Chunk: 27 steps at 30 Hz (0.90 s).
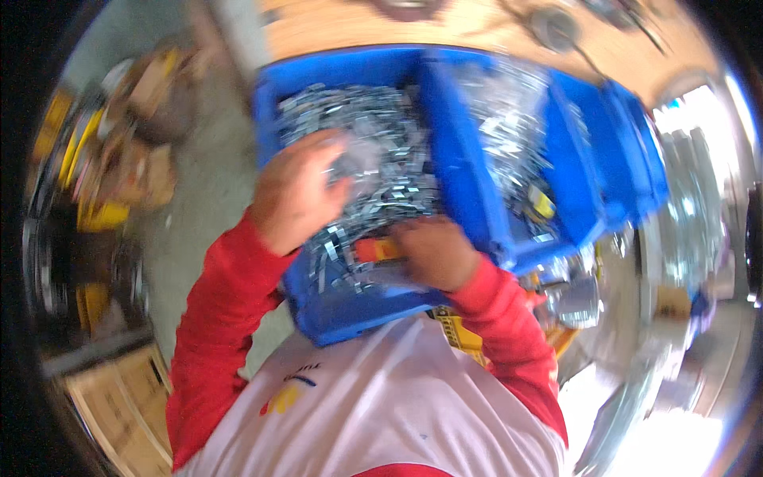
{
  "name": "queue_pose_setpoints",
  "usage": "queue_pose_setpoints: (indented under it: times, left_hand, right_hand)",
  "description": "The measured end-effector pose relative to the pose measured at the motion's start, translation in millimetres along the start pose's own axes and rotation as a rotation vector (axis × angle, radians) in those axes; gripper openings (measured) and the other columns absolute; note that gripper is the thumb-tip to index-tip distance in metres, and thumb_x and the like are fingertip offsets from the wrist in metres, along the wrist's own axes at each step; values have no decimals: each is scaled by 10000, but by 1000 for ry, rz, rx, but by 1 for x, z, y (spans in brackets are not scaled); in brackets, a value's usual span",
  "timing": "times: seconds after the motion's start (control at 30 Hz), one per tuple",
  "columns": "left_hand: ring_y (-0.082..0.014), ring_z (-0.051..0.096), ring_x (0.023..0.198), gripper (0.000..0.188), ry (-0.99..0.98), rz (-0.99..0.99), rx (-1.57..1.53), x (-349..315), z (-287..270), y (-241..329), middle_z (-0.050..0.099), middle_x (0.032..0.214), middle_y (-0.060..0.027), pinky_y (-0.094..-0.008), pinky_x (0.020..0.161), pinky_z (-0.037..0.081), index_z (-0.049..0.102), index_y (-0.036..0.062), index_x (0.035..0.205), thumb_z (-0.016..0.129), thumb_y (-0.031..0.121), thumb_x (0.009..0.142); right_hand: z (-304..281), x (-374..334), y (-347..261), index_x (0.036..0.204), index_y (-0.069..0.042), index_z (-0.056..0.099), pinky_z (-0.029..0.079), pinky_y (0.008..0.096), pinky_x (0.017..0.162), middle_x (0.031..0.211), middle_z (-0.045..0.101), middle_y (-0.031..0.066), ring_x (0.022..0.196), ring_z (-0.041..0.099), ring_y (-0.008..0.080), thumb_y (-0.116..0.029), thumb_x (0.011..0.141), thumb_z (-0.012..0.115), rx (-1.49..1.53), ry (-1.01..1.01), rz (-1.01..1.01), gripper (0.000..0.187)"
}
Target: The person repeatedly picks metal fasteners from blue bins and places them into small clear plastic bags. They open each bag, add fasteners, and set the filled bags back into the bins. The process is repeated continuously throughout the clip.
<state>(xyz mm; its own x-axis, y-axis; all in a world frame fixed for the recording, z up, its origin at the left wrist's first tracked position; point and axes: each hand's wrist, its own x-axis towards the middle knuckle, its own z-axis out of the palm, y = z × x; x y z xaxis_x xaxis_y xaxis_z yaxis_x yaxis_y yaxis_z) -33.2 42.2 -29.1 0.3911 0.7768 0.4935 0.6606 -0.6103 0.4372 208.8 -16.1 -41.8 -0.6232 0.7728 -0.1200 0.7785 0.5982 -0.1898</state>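
A blue plastic bin is filled with small shiny metal pieces, blurred by motion. Over its left side, my left hand has its thumb and fingers curled around what looks like a clear plastic bag. Lower in the same bin, my right hand is closed, its fingertips down among the pieces and hidden. Right beside those fingers lies a red-and-orange object, too blurred to name. Both wrists are in red sleeves.
More blue bins adjoin on the right; one holds metal pieces and a yellow item. Behind them lies a wooden tabletop with tools. Cardboard and yellow items are piled on the left, above a wooden crate.
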Motion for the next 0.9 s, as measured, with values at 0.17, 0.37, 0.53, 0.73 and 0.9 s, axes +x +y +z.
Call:
queue_pose_setpoints:
  times: [0.17, 0.37, 0.53, 0.73, 0.9]
  left_hand:
    - [-322, 693, 1119, 388, -48, -122, -179, 2, 5, -12, 705, 1234, -219, -393, 950, 537, 659, -64, 1248, 740, 88, 900]
    - [-242, 646, 1197, 449, -210, -225, -128, 10, 3, -24, 688, 1326, -196, -365, 1025, 474, 644, -36, 1345, 725, 177, 958]
    - [-236, 641, 1196, 501, -277, -248, -63, 13, 6, -27, 684, 1330, -184, -365, 1010, 480, 632, -42, 1365, 731, 254, 973]
    - [-191, 640, 1138, 521, -429, -339, -238, 17, 14, -13, 651, 1361, -158, -313, 867, 558, 619, -50, 1375, 723, 285, 989]
    - [-165, 639, 1088, 506, -404, -350, -316, 17, 15, -8, 632, 1381, -152, -292, 824, 579, 606, -55, 1383, 724, 237, 987]
  right_hand:
    - [6, -4, 9, 1117, -35, 610, 554, 473, 800, 1053, 641, 153, 968, 678, 374, -164, 796, 769, 296, 284, 72, 380]
    - [-28, -112, -2, 1325, -23, 466, 552, 447, 847, 1128, 579, 198, 1022, 654, 365, -41, 773, 808, 630, 1323, 180, 649]
    - [30, -255, 31, 1557, -77, 221, 599, 356, 844, 1314, 575, 184, 1078, 661, 268, 61, 772, 818, 527, 1942, 769, 996]
    - [159, -319, 90, 1451, -123, 393, 575, 461, 857, 1212, 666, 248, 1083, 698, 414, -139, 807, 834, 282, 1066, 1367, 781]
    - [167, -298, 104, 1403, -30, 426, 568, 486, 848, 1133, 695, 248, 1011, 697, 455, -193, 849, 810, 234, 881, 1559, 694]
